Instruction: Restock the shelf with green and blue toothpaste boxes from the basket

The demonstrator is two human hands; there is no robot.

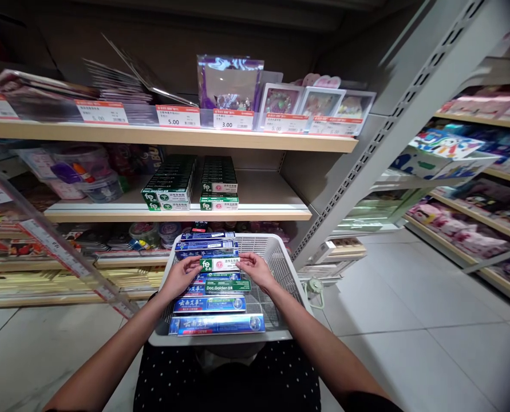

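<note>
Between both hands I hold a green and white toothpaste box (220,264) level above the basket, one end in each hand. My left hand (185,274) grips its left end and my right hand (255,269) its right end. Below lies a grey plastic basket (300,303) on my lap. Several blue toothpaste boxes (220,324) are laid in it in rows, with another green box (228,285) on top of them. On the shelf ahead stand a left stack of green boxes (169,189) and a right stack of similar boxes (219,186).
The middle shelf (259,213) also carries clear tubs (83,166) at the left. Above it, the upper shelf (237,137) has packets and price tags. A slanted metal upright (366,131) stands at the right, with a green bottle-like item (313,292) on the floor beneath it.
</note>
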